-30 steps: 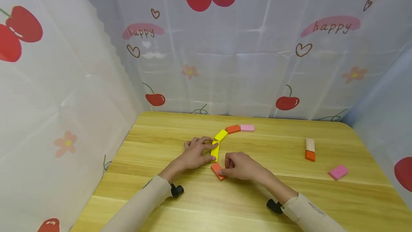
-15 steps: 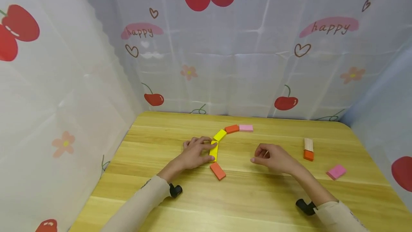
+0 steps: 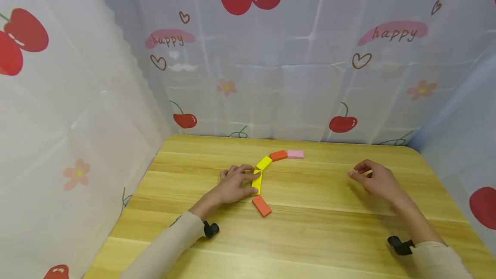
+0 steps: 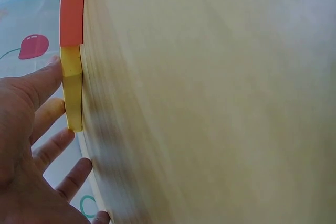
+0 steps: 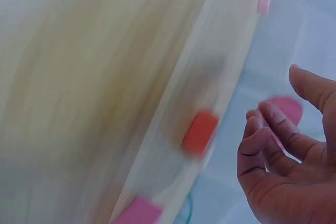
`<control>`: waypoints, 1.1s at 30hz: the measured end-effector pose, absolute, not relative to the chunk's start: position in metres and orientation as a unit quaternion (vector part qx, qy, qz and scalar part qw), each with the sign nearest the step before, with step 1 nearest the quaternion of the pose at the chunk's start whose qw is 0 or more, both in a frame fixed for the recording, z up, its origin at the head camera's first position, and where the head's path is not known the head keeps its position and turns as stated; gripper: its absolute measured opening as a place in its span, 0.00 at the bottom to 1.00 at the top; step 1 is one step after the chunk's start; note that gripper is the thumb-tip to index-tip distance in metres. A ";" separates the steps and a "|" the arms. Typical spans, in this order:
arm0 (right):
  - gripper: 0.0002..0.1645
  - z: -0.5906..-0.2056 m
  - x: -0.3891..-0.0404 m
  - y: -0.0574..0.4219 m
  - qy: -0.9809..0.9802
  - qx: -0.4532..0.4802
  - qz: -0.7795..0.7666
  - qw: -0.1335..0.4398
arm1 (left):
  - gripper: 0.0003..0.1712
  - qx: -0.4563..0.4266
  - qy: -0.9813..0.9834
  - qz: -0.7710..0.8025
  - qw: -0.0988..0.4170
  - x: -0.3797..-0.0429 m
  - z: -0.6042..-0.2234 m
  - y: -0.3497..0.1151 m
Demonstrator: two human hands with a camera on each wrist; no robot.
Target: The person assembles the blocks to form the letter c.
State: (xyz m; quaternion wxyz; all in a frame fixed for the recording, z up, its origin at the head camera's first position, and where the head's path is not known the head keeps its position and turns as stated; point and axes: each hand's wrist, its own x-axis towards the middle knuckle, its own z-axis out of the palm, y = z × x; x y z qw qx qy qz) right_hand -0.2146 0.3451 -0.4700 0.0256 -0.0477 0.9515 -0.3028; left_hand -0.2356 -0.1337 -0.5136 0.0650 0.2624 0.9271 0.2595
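Note:
My left hand point(image 3: 234, 185) rests by the near yellow block point(image 3: 257, 184), thumb and index fingertips touching it near its two ends. In the left wrist view its fingers are spread and fairly straight along the yellow block point(image 4: 72, 93). An orange block point(image 3: 261, 206) lies angled at the near end of the row. Farther along the curve come another yellow block point(image 3: 264, 163), a red-orange block point(image 3: 278, 155) and a light pink block point(image 3: 295, 154). My right hand point(image 3: 377, 180) hovers over the table's right side, fingers loosely bent, thumb apart, nothing held.
Below the right hand, the right wrist view shows a blurred red-orange block point(image 5: 200, 134) and a pink block point(image 5: 139, 212); the hand hides them in the head view. Behind the wooden table point(image 3: 310, 236) hangs a curtain point(image 3: 286, 94) printed with cherries.
My right hand has let go of the orange block and moved right across the table, over the spare blocks. The left hand has stayed at the near yellow block.

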 end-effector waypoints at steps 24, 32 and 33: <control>0.42 -0.474 -0.241 0.409 0.966 -0.015 -0.235 0.110 | 0.34 0.269 0.927 0.254 0.061 -0.237 -0.516 -0.135; 0.42 -0.479 -0.247 0.407 0.965 -0.005 -0.236 0.116 | 0.35 0.268 0.928 0.252 0.062 -0.238 -0.518 -0.135; 0.42 -0.479 -0.248 0.406 0.965 -0.006 -0.236 0.114 | 0.35 0.268 0.928 0.253 0.061 -0.238 -0.518 -0.135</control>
